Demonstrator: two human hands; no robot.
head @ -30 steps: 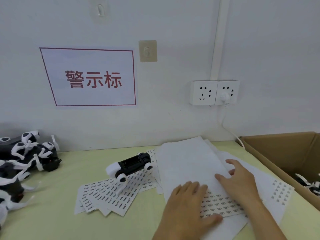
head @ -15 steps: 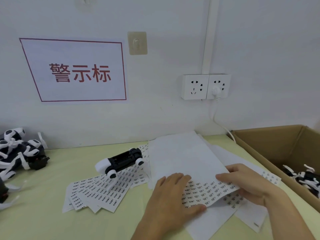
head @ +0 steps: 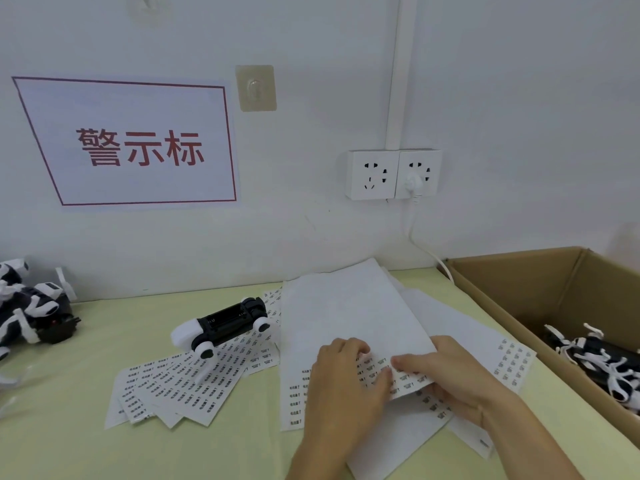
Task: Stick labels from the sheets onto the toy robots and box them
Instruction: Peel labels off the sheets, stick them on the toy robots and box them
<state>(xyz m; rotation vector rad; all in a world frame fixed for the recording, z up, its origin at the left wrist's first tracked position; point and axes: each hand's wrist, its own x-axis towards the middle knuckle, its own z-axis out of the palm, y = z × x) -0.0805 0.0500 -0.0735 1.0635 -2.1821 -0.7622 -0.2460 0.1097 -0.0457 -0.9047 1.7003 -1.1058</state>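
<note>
White label sheet [head: 349, 317], top of stack on pale green worktop [head: 86, 441]: left hand [head: 346, 379] lies on printed rows, fingers curled, likely steadying; right hand [head: 446, 375] fingers pinch near edge, likely to peel. Toy robot [head: 221, 327] on fanned sheets [head: 180, 386], within reach. Cardboard box [head: 512, 289] right, boxed robots [head: 602, 362] inside.

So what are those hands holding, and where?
The right hand grips the top label sheet by its near right edge; the left hand presses it down.

White wall [head: 311, 46]; red-bordered sign [head: 138, 143] at 10 o'clock; adhesive hook [head: 255, 88] at 12; double socket [head: 393, 174], white conduit [head: 401, 71] above; pale green tabletop [head: 69, 445].
</note>
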